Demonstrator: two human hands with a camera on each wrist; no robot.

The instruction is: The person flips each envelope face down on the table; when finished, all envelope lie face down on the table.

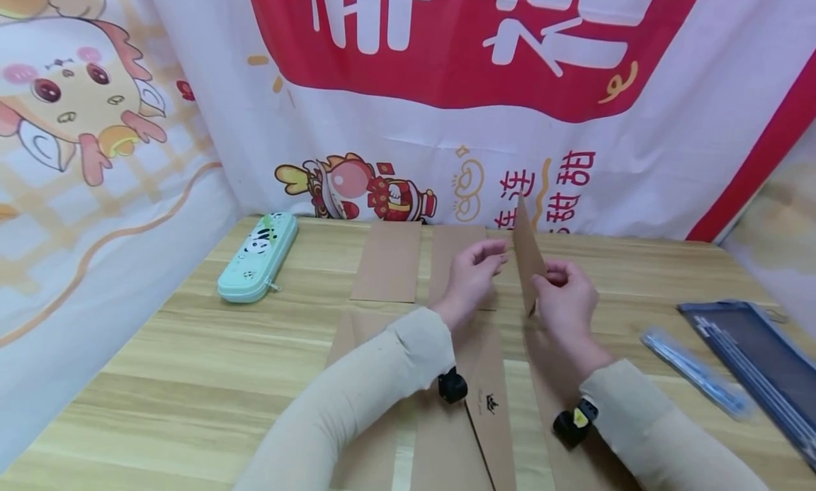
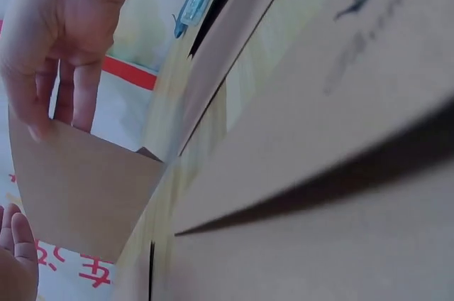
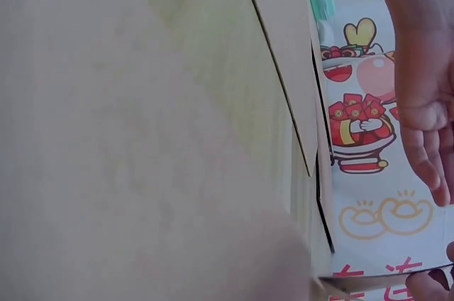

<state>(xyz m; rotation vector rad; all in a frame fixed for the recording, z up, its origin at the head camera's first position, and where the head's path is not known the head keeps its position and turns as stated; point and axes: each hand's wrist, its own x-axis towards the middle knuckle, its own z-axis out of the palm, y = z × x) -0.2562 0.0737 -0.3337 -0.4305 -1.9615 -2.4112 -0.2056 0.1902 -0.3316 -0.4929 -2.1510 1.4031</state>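
Note:
My right hand pinches a flat brown kraft paper piece by its near side, thumb on one face. The piece stands upright on edge over the right column, and the left wrist view shows its broad face. Just left of it, my left hand is raised with loosely bent fingers, holding nothing. Beneath that hand lies a flat brown rectangle; a matching rectangle sits to its left. Under my forearms are larger brown envelopes, the middle envelope bearing a crown print on its pointed flap.
A mint pencil case with a panda print lies at the back left. On the right are a clear slim packet and a dark mesh pouch. A printed cloth hangs along the table's back edge.

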